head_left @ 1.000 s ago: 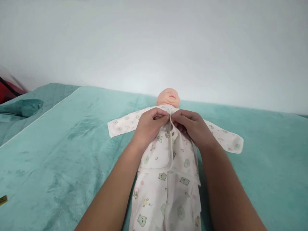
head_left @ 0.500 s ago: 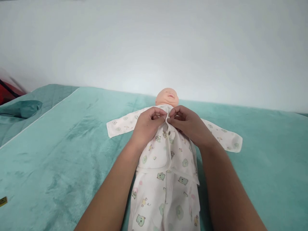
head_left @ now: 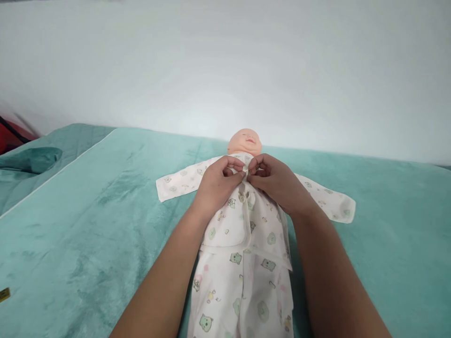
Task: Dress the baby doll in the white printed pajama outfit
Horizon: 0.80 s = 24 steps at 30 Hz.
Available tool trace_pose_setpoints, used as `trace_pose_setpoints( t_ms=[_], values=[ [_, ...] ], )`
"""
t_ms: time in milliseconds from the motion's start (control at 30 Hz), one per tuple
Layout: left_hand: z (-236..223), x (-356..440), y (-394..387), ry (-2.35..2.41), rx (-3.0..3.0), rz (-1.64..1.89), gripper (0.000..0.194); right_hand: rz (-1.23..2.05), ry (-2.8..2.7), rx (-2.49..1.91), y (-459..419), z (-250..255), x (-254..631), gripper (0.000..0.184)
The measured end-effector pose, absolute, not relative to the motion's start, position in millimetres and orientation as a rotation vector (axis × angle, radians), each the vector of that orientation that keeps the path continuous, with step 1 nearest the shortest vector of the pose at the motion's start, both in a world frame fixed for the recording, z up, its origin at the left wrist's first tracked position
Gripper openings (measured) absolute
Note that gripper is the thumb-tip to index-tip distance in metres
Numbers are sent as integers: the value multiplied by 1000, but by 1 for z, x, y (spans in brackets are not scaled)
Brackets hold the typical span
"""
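Observation:
A baby doll (head_left: 244, 141) lies on its back, dressed in a white baby shirt (head_left: 225, 225) printed with green bears. Both sleeves are spread out to the sides. At the upper chest, my left hand (head_left: 220, 183) pinches the left edge of the shirt's front opening. Facing it, my right hand (head_left: 276, 180) pinches the other edge, the fingertips of both hands almost touching. Whatever fastener sits between the fingertips is too small to make out. Below the shirt hem, matching printed pants (head_left: 218, 291) cover the doll's legs.
A teal plush cover (head_left: 105, 225) spreads under the doll, up against a white wall (head_left: 225, 65). At the far left are a folded quilted cloth (head_left: 77, 141) and something red (head_left: 10, 138). A small yellow label (head_left: 4, 295) lies at the left edge.
The shirt edge that stood raised between my fingertips now lies lower and flatter. My fingers have shifted only slightly; the doll stays where it was.

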<state>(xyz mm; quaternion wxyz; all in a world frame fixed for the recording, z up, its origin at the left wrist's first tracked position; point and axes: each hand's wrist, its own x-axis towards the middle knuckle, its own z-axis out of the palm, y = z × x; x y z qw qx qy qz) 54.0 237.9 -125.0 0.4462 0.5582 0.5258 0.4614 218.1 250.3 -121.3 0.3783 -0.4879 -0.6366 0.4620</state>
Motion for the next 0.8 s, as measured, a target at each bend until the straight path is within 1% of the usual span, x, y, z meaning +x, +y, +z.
trace_pose_setpoints(
  t_ms=[200, 500, 667, 800],
  values=[
    [-125, 55, 237, 1308, 1410, 1131, 15, 1222, -1550, -1237, 251, -122, 217, 14],
    [-126, 56, 238, 1333, 1470, 1147, 13, 1195, -1576, -1280, 253, -123, 217, 16],
    [-128, 56, 239, 1357, 1544, 1152, 16, 1203, -1587, -1265, 251, -123, 218, 17],
    [-128, 57, 241, 1468, 1597, 1138, 9, 1243, -1561, -1224, 253, -124, 218, 19]
  ],
)
